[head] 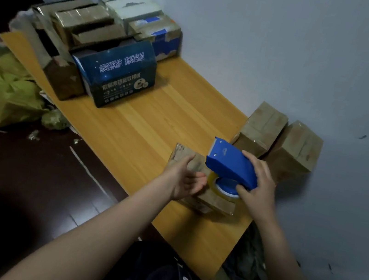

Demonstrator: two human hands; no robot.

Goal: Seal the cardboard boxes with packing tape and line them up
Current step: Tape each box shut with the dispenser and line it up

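A small brown cardboard box [213, 201] lies on the wooden board [158, 116] near its right front. My right hand [258, 185] grips a blue tape dispenser [230, 163] with a clear tape roll [223, 192] just above that box. My left hand [187, 179] rests against the box's left side, thumb on its top, fingers loosely bent. Two taped brown boxes [261, 128] [296, 150] stand side by side against the wall just beyond.
At the board's far end sits a pile of boxes: a dark blue printed box [116, 73], open brown ones [81, 24] and a white one [131, 8]. A green bag [5, 92] and scraps lie on the dark floor at left. The grey wall runs along the right.
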